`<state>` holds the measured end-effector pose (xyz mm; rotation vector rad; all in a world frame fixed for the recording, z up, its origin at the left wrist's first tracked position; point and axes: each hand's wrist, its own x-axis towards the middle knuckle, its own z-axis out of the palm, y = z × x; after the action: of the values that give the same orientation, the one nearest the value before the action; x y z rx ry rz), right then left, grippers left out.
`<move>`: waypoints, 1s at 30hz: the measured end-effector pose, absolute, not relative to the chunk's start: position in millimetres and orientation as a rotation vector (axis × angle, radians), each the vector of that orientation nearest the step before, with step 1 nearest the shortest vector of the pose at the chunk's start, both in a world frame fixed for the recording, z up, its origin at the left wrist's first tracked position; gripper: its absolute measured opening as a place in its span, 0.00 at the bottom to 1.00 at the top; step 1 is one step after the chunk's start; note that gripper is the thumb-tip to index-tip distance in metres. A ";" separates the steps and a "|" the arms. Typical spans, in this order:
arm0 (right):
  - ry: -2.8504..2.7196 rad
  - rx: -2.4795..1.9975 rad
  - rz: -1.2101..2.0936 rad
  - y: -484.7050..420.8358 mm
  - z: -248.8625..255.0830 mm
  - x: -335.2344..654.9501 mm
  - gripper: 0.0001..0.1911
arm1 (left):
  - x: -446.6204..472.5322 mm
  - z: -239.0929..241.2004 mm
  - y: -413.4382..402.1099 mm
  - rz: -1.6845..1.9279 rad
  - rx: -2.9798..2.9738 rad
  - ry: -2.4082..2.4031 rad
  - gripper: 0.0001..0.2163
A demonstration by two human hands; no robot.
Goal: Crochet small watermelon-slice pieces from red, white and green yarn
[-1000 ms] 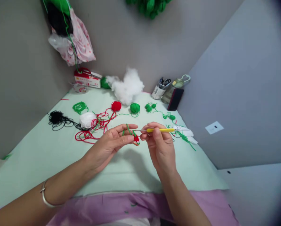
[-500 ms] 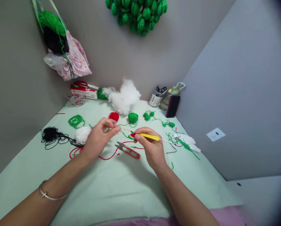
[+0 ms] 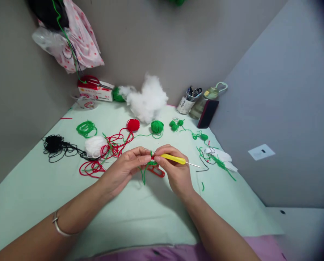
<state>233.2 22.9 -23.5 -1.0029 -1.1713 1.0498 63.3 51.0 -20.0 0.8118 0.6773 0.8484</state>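
My right hand [image 3: 176, 173] is closed around the yellow handle of a crochet hook [image 3: 175, 158], whose bare metal end sticks out to the right. Thumb and fingers of my left hand [image 3: 126, 163] pinch a small green, red and white crochet piece [image 3: 152, 162], close against the fingertips of the right. A loop of green yarn [image 3: 143, 177] dangles below it. Under the hands lie orange thread snips [image 3: 158, 172], partly covered. The hook's working tip is largely hidden by the fingers.
Beyond the hands lie a white yarn ball [image 3: 95, 146], a red ball [image 3: 133, 125], a green ball [image 3: 157, 127] and tangled black yarn [image 3: 54, 144]. White stuffing [image 3: 147, 99] is heaped behind. A phone [image 3: 208, 114] leans at the back right, near yarn scraps [image 3: 218, 162].
My left hand has come right and down, from holding the yarn apart to pinching the crochet piece. The view has tilted down, and the snips are now more covered.
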 end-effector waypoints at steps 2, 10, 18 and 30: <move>-1.113 -0.973 1.146 23.5 -25.9 232.4 0.05 | 61.8 -20.3 52.6 0.821 0.799 0.663 0.09; -0.901 -0.823 1.543 24.5 -20.0 232.5 0.15 | 47.6 -24.3 64.7 0.783 1.102 0.663 0.12; -0.841 -0.801 1.520 25.4 -18.6 237.5 0.14 | 48.6 -19.2 58.2 0.869 1.031 0.715 0.11; -0.900 -0.774 1.643 25.5 -26.8 229.6 0.14 | 51.7 -24.0 55.9 1.255 1.381 1.043 0.10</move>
<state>229.6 25.5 -26.8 -0.7744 -0.8996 1.6431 51.7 55.9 -24.0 1.3813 1.0425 1.2549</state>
